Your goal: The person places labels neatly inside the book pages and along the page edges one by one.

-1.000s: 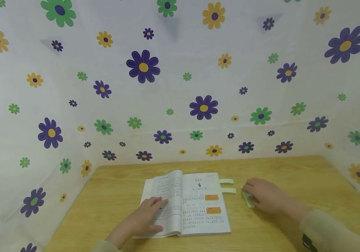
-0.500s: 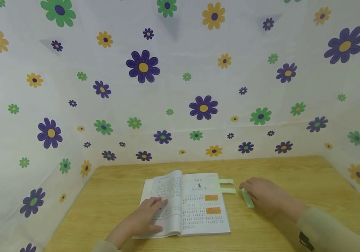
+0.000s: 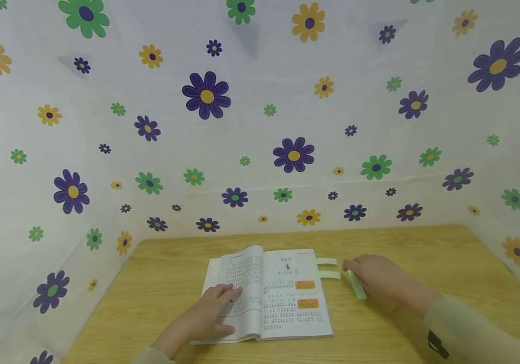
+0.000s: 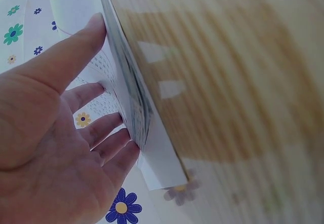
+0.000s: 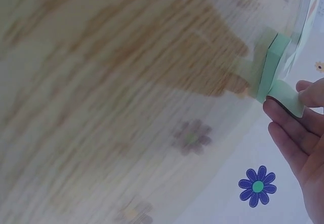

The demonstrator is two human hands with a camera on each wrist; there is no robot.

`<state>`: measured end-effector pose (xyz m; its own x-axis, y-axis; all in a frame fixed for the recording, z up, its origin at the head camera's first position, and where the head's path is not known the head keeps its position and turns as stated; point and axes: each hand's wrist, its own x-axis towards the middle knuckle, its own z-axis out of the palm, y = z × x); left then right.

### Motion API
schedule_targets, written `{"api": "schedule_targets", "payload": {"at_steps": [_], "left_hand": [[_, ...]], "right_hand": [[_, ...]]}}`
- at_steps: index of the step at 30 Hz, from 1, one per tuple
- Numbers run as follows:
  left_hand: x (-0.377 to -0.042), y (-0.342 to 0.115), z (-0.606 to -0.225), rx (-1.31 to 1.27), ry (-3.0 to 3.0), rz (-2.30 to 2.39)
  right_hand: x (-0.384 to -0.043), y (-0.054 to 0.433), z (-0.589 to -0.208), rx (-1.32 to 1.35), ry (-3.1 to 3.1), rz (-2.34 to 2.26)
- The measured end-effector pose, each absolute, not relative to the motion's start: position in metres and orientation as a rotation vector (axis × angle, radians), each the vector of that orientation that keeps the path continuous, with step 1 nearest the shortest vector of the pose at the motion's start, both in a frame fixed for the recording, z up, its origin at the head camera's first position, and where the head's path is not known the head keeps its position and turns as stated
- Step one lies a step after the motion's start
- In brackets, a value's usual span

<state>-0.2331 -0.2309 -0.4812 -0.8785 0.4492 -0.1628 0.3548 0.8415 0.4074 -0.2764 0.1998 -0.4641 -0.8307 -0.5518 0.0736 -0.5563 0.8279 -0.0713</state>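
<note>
An open book [image 3: 294, 323] lies on the table, its left pages arching up near the spine. My left hand [image 3: 212, 313] rests on the left page with fingers spread; in the left wrist view its fingertips [image 4: 129, 150] press the paper near the edge. Right of the book, my right hand [image 3: 380, 278] pinches the curled-up end of a pale green sticky note [image 5: 286, 97] between thumb and fingers. The note's other end meets a thin green sticky note pad [image 5: 273, 62], which shows below my hand in the head view.
Two pale green sticky notes [image 3: 328, 274] stick out from the book's right page edge, toward my right hand. The wooden table [image 3: 451, 263] is bordered by a white cloth [image 3: 251, 126] printed with flowers, behind and at both sides.
My right hand has shifted slightly left and away from me, lifting the end of the sticky note and exposing more of the pad. The left hand and book stay put.
</note>
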Motion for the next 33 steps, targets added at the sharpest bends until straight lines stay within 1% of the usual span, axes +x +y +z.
{"api": "schedule_targets", "payload": {"at_steps": [6,14,33], "left_hand": [[-0.2329,-0.2310,-0.4809,0.613,2.769,0.543],[-0.2326,-0.2313,-0.4797,0.616,2.772,0.547],[-0.2318,-0.2310,-0.4773,0.614,2.761,0.563]], "right_hand": [[-0.2791,0.1995,-0.4643,0.869,-2.989,0.149],[-0.2815,0.2002,-0.4648,0.942,-2.942,0.129],[-0.2827,0.2032,-0.4706,1.025,-2.853,0.029]]}}
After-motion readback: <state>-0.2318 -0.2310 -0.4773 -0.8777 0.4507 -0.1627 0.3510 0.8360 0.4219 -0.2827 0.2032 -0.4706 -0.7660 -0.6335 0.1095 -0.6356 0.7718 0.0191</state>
